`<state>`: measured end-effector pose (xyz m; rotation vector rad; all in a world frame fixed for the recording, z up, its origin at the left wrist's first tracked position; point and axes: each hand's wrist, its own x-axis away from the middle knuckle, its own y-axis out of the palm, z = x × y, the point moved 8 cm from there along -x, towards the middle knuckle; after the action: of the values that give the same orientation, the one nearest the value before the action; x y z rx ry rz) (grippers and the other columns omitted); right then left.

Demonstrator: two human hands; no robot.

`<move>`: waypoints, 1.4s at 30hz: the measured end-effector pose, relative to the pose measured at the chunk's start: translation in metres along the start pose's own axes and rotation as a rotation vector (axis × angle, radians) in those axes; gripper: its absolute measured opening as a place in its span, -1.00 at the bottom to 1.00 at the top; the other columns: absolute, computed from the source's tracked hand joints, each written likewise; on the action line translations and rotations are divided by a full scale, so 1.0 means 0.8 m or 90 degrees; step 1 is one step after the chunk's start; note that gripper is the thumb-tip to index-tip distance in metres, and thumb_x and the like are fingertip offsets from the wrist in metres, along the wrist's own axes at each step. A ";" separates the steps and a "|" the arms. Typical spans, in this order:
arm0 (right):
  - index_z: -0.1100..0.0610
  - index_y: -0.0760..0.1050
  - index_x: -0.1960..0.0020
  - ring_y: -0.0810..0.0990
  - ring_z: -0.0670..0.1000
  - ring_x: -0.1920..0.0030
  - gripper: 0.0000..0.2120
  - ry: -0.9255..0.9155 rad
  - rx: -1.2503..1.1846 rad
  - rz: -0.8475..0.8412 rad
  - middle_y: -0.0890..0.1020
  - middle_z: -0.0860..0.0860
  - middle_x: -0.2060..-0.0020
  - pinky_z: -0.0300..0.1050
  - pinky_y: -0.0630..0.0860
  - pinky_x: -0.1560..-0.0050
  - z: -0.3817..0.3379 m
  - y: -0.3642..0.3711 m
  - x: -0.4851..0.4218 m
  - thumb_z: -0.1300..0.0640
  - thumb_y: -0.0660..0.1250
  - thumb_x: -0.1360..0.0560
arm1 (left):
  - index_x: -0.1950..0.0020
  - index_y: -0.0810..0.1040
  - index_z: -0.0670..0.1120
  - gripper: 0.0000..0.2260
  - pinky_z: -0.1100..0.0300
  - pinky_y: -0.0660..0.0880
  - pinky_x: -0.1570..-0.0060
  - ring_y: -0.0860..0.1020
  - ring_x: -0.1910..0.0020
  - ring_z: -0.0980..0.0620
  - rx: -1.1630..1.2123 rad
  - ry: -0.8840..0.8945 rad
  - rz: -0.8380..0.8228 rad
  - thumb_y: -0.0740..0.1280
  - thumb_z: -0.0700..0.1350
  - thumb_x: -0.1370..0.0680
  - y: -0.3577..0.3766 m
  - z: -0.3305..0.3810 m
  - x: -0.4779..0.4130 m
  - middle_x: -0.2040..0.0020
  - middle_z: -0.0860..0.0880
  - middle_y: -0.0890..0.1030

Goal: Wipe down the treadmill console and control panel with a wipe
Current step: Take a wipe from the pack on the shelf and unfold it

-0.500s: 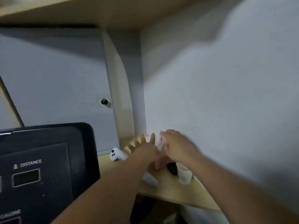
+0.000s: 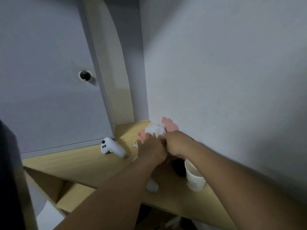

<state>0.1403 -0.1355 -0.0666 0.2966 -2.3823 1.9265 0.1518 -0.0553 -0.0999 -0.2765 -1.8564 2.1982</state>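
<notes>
Fingers (image 2: 152,138) of left hand (image 2: 152,151) and right hand (image 2: 176,144) grip wipe (image 2: 156,129) beside the wall (image 2: 216,80).

1. The fingers of the left hand (image 2: 152,151) and the right hand (image 2: 177,143) were blurred and bunched together below the wipe (image 2: 156,129), so which hand gripped it could not be told.
2. The pink pack (image 2: 170,125) showed only in patches behind the wipe and hands.
3. A dark thing (image 2: 179,166) beside the paper cup (image 2: 194,178) lay mostly behind the right wrist and could not be identified.
4. A white object (image 2: 152,186) was half covered by the left forearm.
5. A dark shape (image 2: 8,171) was cut off by the left edge.
6. The cup's print was too blurred to read.
</notes>
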 end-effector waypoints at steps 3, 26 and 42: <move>0.15 0.30 -0.49 0.56 0.11 -0.02 -0.46 0.017 -0.072 0.066 0.60 0.10 -0.18 -0.12 0.46 -0.12 0.006 -0.006 0.000 0.25 0.22 -0.51 | -0.30 0.51 0.06 -0.66 -0.15 0.24 -0.33 0.33 -0.38 -0.13 0.024 -0.015 0.093 0.31 0.06 -0.53 -0.022 0.004 0.009 -0.28 -0.07 0.52; -0.15 0.30 -0.47 0.46 -0.12 -0.33 -0.34 -0.097 -0.664 0.361 0.53 -0.16 -0.30 -0.13 0.47 -0.17 -0.043 -0.209 0.212 0.28 0.28 -0.45 | 0.13 0.67 -0.14 -0.70 0.28 0.36 0.44 0.45 0.48 0.04 0.829 0.038 0.210 0.16 -0.36 -0.48 -0.339 0.053 0.174 0.39 -0.02 0.57; 0.23 0.62 -0.06 0.68 0.15 -0.03 -0.77 -0.289 -0.887 0.303 0.70 0.18 0.01 0.14 0.58 -0.12 -0.329 -0.192 0.361 0.07 0.36 -0.54 | 0.21 0.71 -0.06 -0.71 0.14 0.35 0.20 0.45 0.16 -0.07 0.839 0.145 0.261 0.26 -0.35 -0.52 -0.399 -0.182 0.450 0.21 -0.03 0.65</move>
<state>-0.1325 0.0590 0.1865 0.0415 -3.5592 -0.1877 -0.1248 0.2425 0.1961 -0.5870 0.0043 2.9277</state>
